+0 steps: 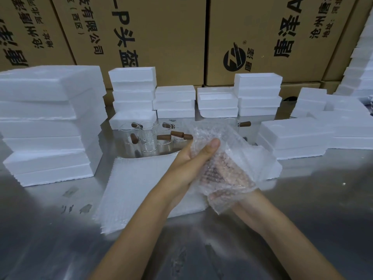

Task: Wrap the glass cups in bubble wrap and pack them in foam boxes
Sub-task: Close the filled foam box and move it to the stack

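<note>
Both hands grip one clear bubble-wrap sheet point(228, 158).
Left hand point(193, 164) thumb pinches it; right hand point(228, 178) curled inside (blurred); clear brown-handled glass cups point(149, 138) at 11 o'clock.

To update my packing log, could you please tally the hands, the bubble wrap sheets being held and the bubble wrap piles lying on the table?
Hands: 2, left hand and right hand
Held bubble wrap sheet: 1
Bubble wrap pile: 1
Total: 4
</note>
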